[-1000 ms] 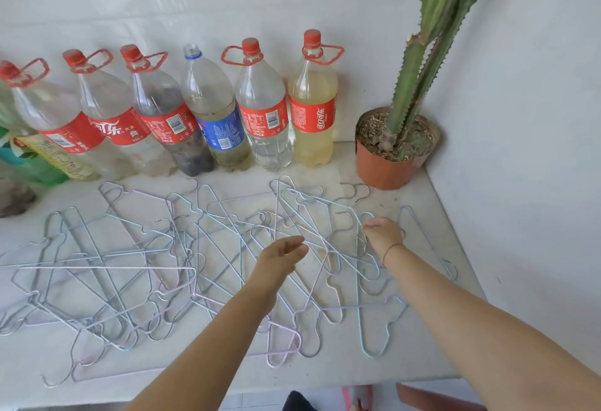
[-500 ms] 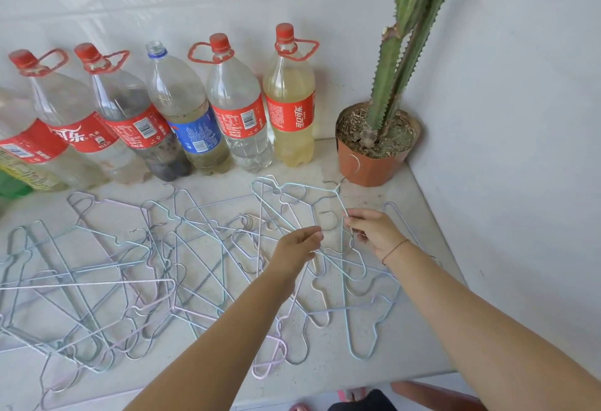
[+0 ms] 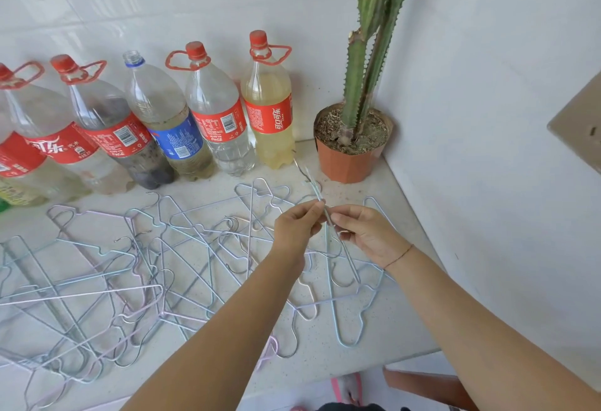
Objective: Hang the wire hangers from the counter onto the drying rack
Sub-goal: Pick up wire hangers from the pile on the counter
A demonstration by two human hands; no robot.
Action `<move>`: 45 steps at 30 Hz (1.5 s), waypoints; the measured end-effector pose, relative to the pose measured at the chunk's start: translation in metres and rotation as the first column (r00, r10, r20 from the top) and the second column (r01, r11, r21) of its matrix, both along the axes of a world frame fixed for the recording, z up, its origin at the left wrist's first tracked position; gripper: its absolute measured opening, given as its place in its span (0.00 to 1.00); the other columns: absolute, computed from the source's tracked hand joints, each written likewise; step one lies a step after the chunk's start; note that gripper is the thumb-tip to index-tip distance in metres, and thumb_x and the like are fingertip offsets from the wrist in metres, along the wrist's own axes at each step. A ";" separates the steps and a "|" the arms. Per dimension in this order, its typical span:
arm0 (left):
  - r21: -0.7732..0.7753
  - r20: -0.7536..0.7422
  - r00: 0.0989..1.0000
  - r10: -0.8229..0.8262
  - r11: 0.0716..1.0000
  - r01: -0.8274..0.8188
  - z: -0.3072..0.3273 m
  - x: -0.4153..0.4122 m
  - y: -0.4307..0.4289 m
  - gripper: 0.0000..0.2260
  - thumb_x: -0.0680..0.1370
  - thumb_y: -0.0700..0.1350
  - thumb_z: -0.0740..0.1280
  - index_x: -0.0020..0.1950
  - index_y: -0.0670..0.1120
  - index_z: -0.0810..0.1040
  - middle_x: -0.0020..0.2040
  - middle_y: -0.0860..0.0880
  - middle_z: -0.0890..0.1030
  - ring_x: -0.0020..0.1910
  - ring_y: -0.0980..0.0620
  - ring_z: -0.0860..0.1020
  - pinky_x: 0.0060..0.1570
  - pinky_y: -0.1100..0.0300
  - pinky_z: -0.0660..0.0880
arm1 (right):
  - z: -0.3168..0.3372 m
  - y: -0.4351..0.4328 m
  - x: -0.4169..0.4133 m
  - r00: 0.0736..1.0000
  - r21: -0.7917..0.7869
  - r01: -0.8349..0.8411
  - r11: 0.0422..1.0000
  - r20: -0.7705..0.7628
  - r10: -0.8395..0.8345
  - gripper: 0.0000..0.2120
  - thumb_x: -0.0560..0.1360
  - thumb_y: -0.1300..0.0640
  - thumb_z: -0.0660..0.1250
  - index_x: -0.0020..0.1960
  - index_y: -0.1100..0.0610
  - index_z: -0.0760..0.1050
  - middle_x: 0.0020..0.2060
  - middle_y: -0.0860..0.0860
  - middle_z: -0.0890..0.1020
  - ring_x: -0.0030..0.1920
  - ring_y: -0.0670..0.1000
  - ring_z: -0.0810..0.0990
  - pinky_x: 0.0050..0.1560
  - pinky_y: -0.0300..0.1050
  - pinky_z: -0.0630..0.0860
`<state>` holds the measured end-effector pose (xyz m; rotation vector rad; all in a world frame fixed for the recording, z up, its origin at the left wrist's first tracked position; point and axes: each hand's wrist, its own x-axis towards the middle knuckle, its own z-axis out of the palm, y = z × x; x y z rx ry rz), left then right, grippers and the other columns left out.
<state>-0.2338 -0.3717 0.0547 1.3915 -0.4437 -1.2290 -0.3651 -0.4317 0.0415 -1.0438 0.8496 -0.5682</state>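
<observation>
Evidently one wire hanger (image 3: 311, 183) was up off the worktop (image 3: 403, 306), seen nearly edge-on just right of centre. The left hand (image 3: 297, 228) and the right hand (image 3: 369, 235) each pinched it between thumb and fingertips. Its lower end possibly overlapped the other hangers (image 3: 97, 292) spread across the lower left; the tangle hid that. Lifting it slowly and turning it clear of neighbouring hooks would serve best, since the drying rack was out of view.

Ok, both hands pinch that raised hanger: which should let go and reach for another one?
Probably the left hand: most loose hangers lie on its side. The right hand has few beside it, so its grip can carry the raised hanger alone.
</observation>
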 end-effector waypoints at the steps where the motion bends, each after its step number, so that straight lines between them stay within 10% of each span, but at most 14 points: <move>1: 0.003 -0.003 1.000 0.005 1.000 -0.005 0.002 0.001 0.000 0.02 0.75 0.42 0.69 0.44 0.45 0.82 0.44 0.44 0.81 0.45 0.50 0.77 0.52 0.59 0.75 | -0.001 0.001 0.000 1.000 0.021 -0.001 1.000 -0.001 0.001 0.06 0.75 0.62 0.65 0.49 0.57 0.80 0.36 0.48 0.82 0.36 0.44 0.76 0.40 0.37 0.71; 10: -0.004 0.001 0.999 0.033 0.999 -0.033 0.008 0.043 0.017 0.03 0.77 0.40 0.66 0.44 0.45 0.80 0.34 0.52 0.83 0.33 0.55 0.79 0.39 0.66 0.77 | -0.039 0.022 0.008 0.944 0.379 0.291 0.878 -0.261 -0.200 0.06 0.75 0.64 0.64 0.41 0.61 0.75 0.34 0.55 0.77 0.33 0.49 0.75 0.30 0.37 0.77; 19: 0.033 0.037 0.976 0.215 0.976 -0.216 0.001 0.112 0.086 0.07 0.78 0.37 0.63 0.46 0.45 0.80 0.32 0.54 0.83 0.31 0.57 0.79 0.35 0.68 0.76 | -0.066 0.054 0.065 0.929 0.514 0.238 0.824 -0.368 -0.039 0.14 0.78 0.64 0.54 0.52 0.76 0.70 0.63 0.74 0.66 0.67 0.69 0.66 0.72 0.52 0.62; 22: 0.035 0.017 0.967 0.254 0.967 -0.254 -0.003 0.123 0.103 0.07 0.78 0.36 0.63 0.46 0.44 0.80 0.33 0.53 0.83 0.32 0.56 0.79 0.37 0.67 0.77 | -0.065 0.057 0.071 0.931 0.519 0.297 0.802 -0.345 -0.121 0.10 0.78 0.63 0.59 0.37 0.60 0.69 0.35 0.62 0.73 0.36 0.56 0.74 0.54 0.45 0.75; 24: 0.045 0.017 0.965 0.263 0.964 -0.264 -0.005 0.127 0.112 0.07 0.78 0.36 0.63 0.45 0.44 0.80 0.33 0.53 0.83 0.33 0.55 0.78 0.41 0.64 0.77 | -0.062 0.059 0.074 0.938 0.522 0.319 0.791 -0.292 -0.186 0.09 0.77 0.63 0.62 0.38 0.59 0.71 0.33 0.54 0.72 0.33 0.48 0.70 0.37 0.39 0.77; 27: 0.063 0.031 0.962 0.273 0.960 -0.274 -0.006 0.130 0.125 0.07 0.78 0.37 0.64 0.45 0.44 0.80 0.37 0.50 0.82 0.35 0.54 0.78 0.43 0.63 0.75 | -0.052 0.063 0.081 0.951 0.433 0.297 0.851 -0.213 -0.223 0.07 0.76 0.64 0.64 0.39 0.57 0.73 0.31 0.53 0.73 0.31 0.47 0.69 0.24 0.33 0.72; 34: 0.069 0.026 0.956 0.291 0.954 -0.292 -0.002 0.135 0.144 0.06 0.77 0.37 0.65 0.45 0.45 0.80 0.36 0.51 0.82 0.38 0.53 0.77 0.44 0.63 0.74 | -0.025 0.066 0.101 0.981 0.155 0.150 0.976 -0.147 -0.128 0.06 0.75 0.63 0.65 0.42 0.55 0.78 0.28 0.51 0.74 0.25 0.44 0.70 0.29 0.33 0.72; 45: 0.029 0.019 0.956 0.293 0.955 -0.294 0.011 0.130 0.162 0.06 0.77 0.37 0.65 0.44 0.45 0.80 0.40 0.49 0.80 0.38 0.53 0.77 0.46 0.63 0.74 | 0.000 0.055 0.087 0.953 -0.259 0.204 0.944 -0.167 -0.252 0.06 0.76 0.67 0.62 0.47 0.59 0.76 0.30 0.53 0.72 0.23 0.40 0.71 0.27 0.30 0.69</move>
